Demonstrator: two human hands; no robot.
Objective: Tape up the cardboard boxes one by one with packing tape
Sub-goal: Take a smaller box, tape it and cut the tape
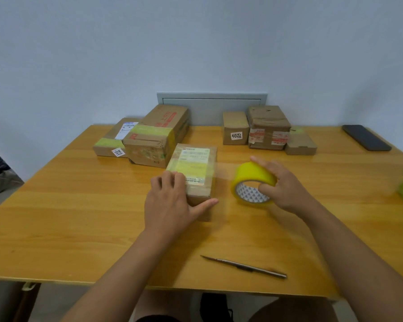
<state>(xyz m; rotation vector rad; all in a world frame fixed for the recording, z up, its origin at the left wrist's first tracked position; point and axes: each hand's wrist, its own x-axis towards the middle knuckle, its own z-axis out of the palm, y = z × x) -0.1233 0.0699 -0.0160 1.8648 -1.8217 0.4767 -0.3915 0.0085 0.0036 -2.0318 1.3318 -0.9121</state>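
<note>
- Box [192, 180] sits mid-table, nearer the far edge than the near one; left hand [170, 201] rests on its near end, fingers curled over the top, thumb along the front face.
- Right hand [282, 184] grasps tape roll [251, 182] just right of the box; a faint clear strip seems to run from roll to box top.
- Step, as judged: laying a strip across this box.
- Next move calls for cutting; knife [243, 266] lies near the table's [79, 228] front edge, untouched.
- Other boxes [156, 133] stand along the far edge.
</note>
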